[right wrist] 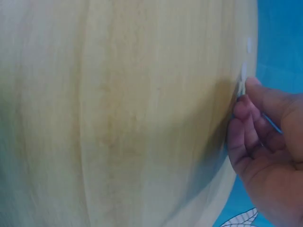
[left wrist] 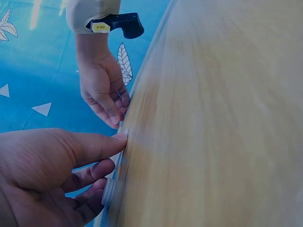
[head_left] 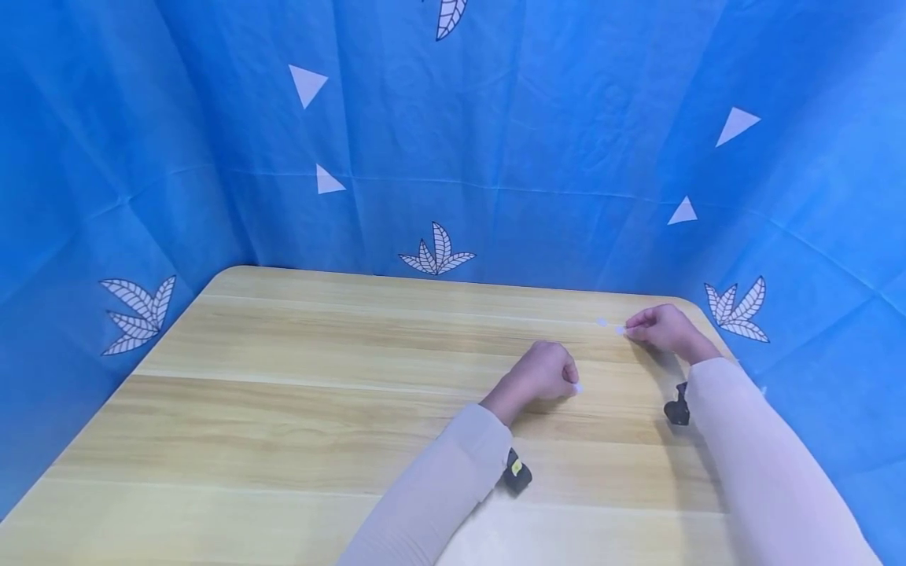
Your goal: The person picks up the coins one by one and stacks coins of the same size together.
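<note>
My left hand (head_left: pixel 541 369) is low over the right half of the table. In the left wrist view its curled fingers hold a short stack of small white discs (left wrist: pixel 109 191). Another small white piece shows by the thumb tip; whether the thumb touches it I cannot tell. Farther back, near the table's right corner, my right hand (head_left: pixel 665 328) pinches a small white disc (right wrist: pixel 242 89) edge-on between thumb and fingertips. Just beyond those fingertips lies a flat white piece (right wrist: pixel 244 71). A second white piece (right wrist: pixel 249 45) rests a little farther along the table.
A light wooden table (head_left: pixel 283 424) with rounded corners fills the lower view. Blue cloth (head_left: pixel 439 141) with white leaves and triangles hangs along its back and sides. Both wrists carry black cameras (head_left: pixel 677 406) below pale sleeves.
</note>
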The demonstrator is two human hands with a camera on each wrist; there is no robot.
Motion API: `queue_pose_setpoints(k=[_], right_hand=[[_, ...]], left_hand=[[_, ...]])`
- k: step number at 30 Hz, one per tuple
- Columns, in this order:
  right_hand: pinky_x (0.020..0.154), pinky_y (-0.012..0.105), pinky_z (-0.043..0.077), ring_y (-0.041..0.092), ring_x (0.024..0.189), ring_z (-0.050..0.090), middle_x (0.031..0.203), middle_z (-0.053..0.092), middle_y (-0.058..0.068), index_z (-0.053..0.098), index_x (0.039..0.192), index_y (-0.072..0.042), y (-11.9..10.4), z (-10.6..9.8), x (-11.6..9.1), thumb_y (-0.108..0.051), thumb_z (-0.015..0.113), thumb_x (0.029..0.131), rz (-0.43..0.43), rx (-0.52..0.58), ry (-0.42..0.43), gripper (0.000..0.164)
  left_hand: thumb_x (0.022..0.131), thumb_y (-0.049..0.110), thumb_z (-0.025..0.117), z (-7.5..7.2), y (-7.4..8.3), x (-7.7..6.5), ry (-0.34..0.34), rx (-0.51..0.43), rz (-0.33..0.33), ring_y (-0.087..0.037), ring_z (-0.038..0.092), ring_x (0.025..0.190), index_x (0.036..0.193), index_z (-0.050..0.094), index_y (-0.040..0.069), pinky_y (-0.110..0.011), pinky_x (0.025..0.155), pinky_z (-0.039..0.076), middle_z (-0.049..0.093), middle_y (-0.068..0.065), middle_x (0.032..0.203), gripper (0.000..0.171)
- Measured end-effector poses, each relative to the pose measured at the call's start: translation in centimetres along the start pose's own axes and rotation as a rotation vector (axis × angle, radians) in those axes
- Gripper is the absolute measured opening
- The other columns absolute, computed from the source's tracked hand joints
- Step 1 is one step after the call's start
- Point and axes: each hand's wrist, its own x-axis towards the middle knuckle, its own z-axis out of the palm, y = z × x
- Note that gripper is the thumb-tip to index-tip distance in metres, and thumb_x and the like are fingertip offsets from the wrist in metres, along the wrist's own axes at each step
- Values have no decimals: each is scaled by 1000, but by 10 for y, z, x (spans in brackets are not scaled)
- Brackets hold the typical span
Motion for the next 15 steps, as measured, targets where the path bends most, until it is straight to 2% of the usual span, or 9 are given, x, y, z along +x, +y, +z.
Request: queue_pose_setpoints(k=[5,11,15], right_hand=[[83,35,45,27,96,59,103,73,14,70,115,5,2,5,3,-19,69,99,-10,-4,26,29],[93,47,45,32,102,60,105,73,16,70,115,5,1,9,4,-22,71,98,-7,-11,35,32],[91,45,46,29,98,61,101,73,15,70,112,6,-2,10,3,-21,72,98,-14,-17,40,30]], left_hand=[[90,27,81,0,0,-1,2,3,-2,-8,56,111,90,80,23,-24,105,42,66,20,83,4],[91,28,81,0,-1,-1,-1,12,8,-6,57,108,91,81,23,-25,112,34,66,21,81,5],[91,27,81,-1,-1,0,-3,22,25,-3,58,101,91,81,23,-23,115,29,65,21,79,4]])
